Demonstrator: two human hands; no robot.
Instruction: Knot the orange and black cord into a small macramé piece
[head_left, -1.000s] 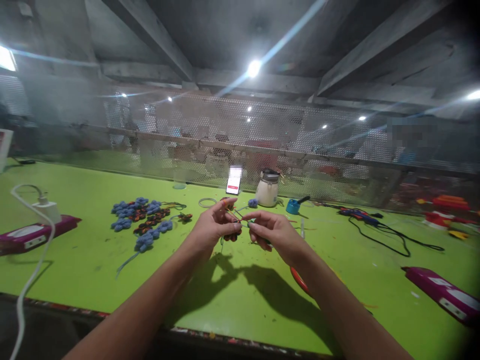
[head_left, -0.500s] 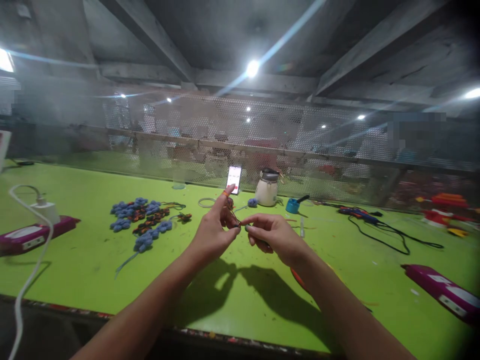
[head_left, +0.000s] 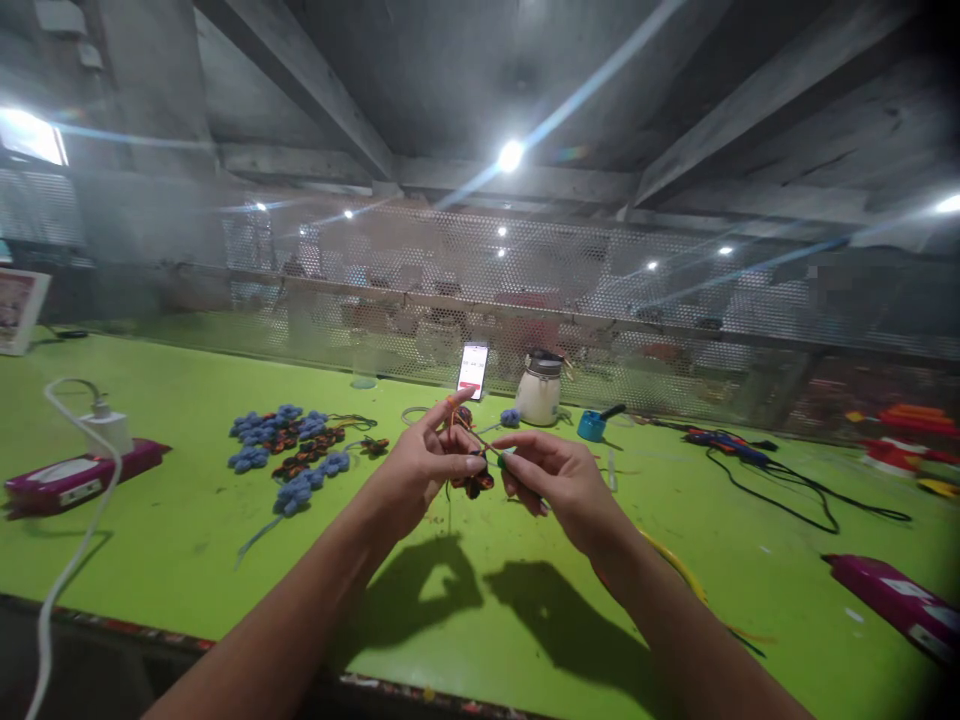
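Observation:
Over the green table (head_left: pixel 187 520) my left hand (head_left: pixel 424 465) pinches a small dark and orange crocheted piece (head_left: pixel 474 484), with orange yarn looped over its raised forefinger. Close beside it, my right hand (head_left: pixel 559 478) is closed on a thin crochet hook (head_left: pixel 501 458) whose tip points into that piece. The two hands nearly touch above the middle of the table. A pile of finished blue and dark crocheted flowers (head_left: pixel 289 450) lies to the left of my left hand.
A phone (head_left: pixel 473 369) stands propped against the mesh fence, next to a white jar (head_left: pixel 538 388) and a blue cup (head_left: pixel 592 425). Purple power strips lie at left (head_left: pixel 75 478) and right (head_left: pixel 892 600). A white charger cable (head_left: pixel 71 540) hangs off the front edge; black cables (head_left: pixel 795 490) lie at right.
The view has shifted slightly right and down. My hands stay together; the left forefinger has lowered a little and the crocheted piece now hangs visible below the fingers.

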